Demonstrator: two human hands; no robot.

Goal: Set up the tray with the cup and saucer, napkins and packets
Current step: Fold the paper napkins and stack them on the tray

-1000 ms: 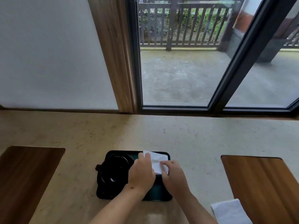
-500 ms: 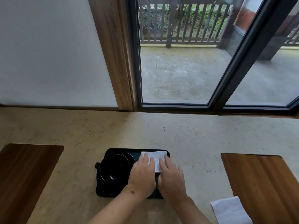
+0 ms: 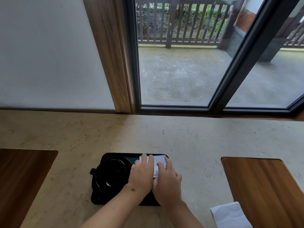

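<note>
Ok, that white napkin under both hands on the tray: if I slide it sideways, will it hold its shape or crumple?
Probably crumple. The napkin looks thin and soft, lying flat only where the left hand and right hand press it. It likely weighs almost nothing, so it may drag along the tray with the fingers. Lifted by one corner, it would likely droop.

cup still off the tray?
No, the black cup sits on its saucer in the left part of the dark tray, beside the white napkin that both hands press flat.
</note>
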